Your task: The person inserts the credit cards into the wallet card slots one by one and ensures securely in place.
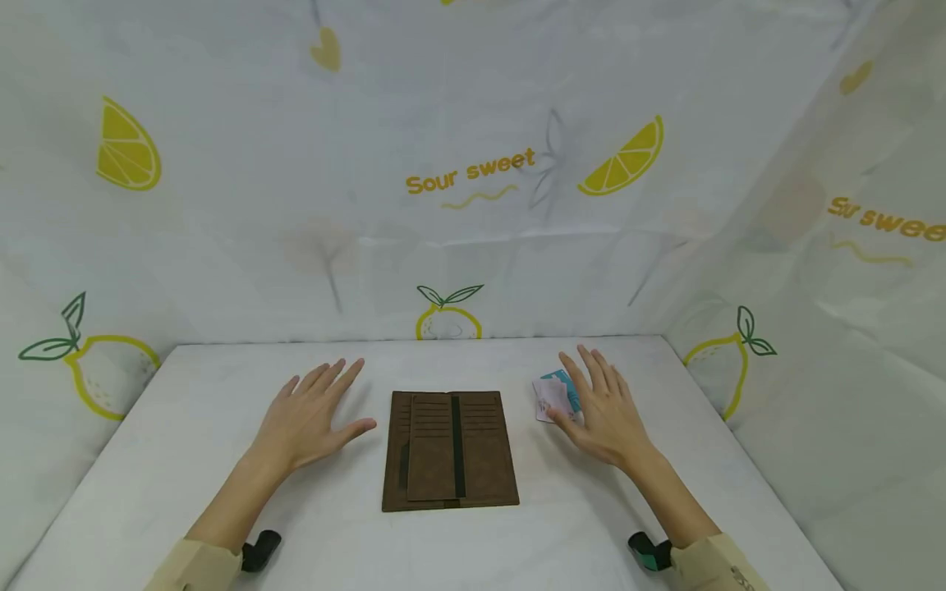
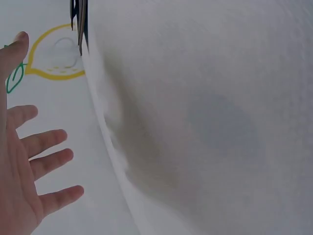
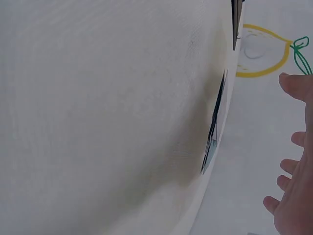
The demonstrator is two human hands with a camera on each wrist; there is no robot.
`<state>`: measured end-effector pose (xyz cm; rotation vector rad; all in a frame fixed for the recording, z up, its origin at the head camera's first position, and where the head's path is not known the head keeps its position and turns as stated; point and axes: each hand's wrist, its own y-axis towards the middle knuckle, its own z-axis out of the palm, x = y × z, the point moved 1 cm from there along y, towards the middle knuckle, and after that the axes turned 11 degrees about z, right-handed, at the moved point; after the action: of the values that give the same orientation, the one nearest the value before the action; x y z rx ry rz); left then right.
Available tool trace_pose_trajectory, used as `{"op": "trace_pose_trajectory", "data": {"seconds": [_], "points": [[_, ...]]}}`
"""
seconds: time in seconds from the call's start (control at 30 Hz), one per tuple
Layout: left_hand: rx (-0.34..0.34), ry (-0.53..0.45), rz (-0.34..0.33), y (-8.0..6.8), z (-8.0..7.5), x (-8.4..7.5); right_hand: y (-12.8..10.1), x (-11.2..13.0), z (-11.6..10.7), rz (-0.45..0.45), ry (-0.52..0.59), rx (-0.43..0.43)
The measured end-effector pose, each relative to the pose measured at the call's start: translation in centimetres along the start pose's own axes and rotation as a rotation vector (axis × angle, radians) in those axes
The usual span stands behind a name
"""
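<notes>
A brown wallet (image 1: 484, 460) lies spread flat on the white table, with card slots on both halves and a dark band down its middle. My left hand (image 1: 303, 419) hovers to the left of it, fingers spread and holding nothing. On the wallet's other side my right hand (image 1: 604, 410) is held over the table, its fingers extended and nothing in them. Partly behind the right thumb and fingers is a small stack of cards (image 1: 550, 396), pale pink over blue. The left wrist view shows the left palm (image 2: 19, 181); the cards (image 3: 215, 122) appear edge-on in the right wrist view.
The white table (image 1: 318, 542) ends at a white cloth backdrop (image 1: 259, 205) printed with lemons and lettering. Cloth also hangs along the right side (image 1: 850, 345). A dark wrist device (image 1: 261, 550) sits at the left cuff, another (image 1: 650, 552) at the right cuff.
</notes>
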<state>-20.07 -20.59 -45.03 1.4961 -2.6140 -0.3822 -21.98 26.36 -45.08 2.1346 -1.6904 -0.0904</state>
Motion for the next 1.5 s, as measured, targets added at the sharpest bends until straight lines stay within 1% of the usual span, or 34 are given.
{"op": "trace_pose_trajectory", "data": {"seconds": [0.1, 0.2, 0.3, 0.43, 0.53, 0.67, 0.87, 0.93, 1.0, 1.17, 1.3, 1.5], "points": [[-0.001, -0.054, -0.003, 0.2, 0.0, -0.2, 0.1, 0.0, 0.1, 0.013, 0.033, 0.001], [0.016, -0.113, -0.019, 0.6, 0.1, -0.3, 0.2, -0.1, 0.3, 0.031, 0.069, 0.001], [0.054, -0.174, -0.043, 0.9, 0.1, -0.5, 0.4, -0.1, 0.5, 0.053, 0.107, 0.013], [0.111, -0.257, -0.054, 1.5, 0.1, -0.8, 0.7, -0.1, 0.7, 0.082, 0.159, 0.049], [0.141, -0.307, -0.057, 2.1, 0.2, -1.1, 0.8, 0.0, 0.9, 0.101, 0.193, 0.080], [0.158, -0.371, -0.040, 2.9, 0.4, -1.5, 0.9, 0.1, 1.0, 0.122, 0.214, 0.111], [0.183, -0.501, 0.017, 4.0, 0.8, -1.9, 1.2, 0.3, 1.1, 0.158, 0.245, 0.170], [0.189, -0.520, 0.028, 4.3, 0.9, -2.1, 1.3, 0.2, 1.2, 0.171, 0.251, 0.193], [0.193, -0.528, 0.025, 4.5, 1.1, -2.2, 1.4, 0.2, 1.4, 0.181, 0.258, 0.211], [0.202, -0.548, -0.011, 5.0, 1.2, -2.5, 1.8, 0.2, 1.7, 0.187, 0.257, 0.224], [0.210, -0.585, -0.044, 5.4, 1.4, -2.8, 2.0, 0.0, 1.9, 0.210, 0.230, 0.239], [0.217, -0.639, -0.139, 5.8, 2.1, -3.2, 2.2, -0.1, 2.1, 0.246, 0.184, 0.260]]}}
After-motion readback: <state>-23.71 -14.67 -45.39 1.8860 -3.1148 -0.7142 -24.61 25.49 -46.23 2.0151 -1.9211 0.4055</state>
